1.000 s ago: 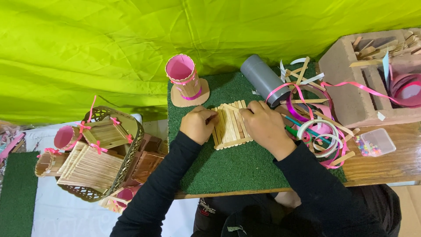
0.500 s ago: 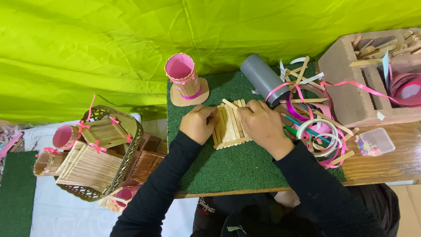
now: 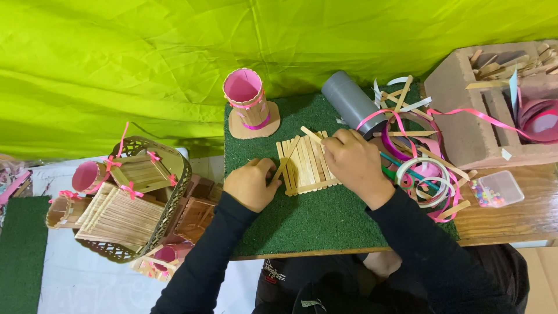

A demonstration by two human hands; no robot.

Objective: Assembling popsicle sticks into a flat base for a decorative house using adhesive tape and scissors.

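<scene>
Head view looks down on your two hands over a green turf mat (image 3: 302, 227) laid on a wooden table (image 3: 523, 218). Your left hand (image 3: 251, 185) is curled at the left edge of a flat panel of craft sticks (image 3: 307, 164), its fingers pinching one loose stick (image 3: 286, 166) that leans diagonally across the panel's left side. Your right hand (image 3: 353, 163) is closed over the panel's right side, fingertips gripping another stick (image 3: 310, 134) that pokes out toward the upper left. The panel lies flat on the mat, near its middle, between your hands.

Behind the panel, a pink paper tube on a round cardboard base (image 3: 249, 104) stands upright at the mat's far edge. A grey plastic pipe (image 3: 347, 102) lies on its side just beyond your right hand. To the right, a tangle of pink and white ribbons (image 3: 427, 168) spreads over the table, beside a small clear box of beads (image 3: 497, 189) and a concrete block (image 3: 494, 104) holding more sticks. Off to the left, a wicker basket (image 3: 168, 203) holds finished stick pieces.
</scene>
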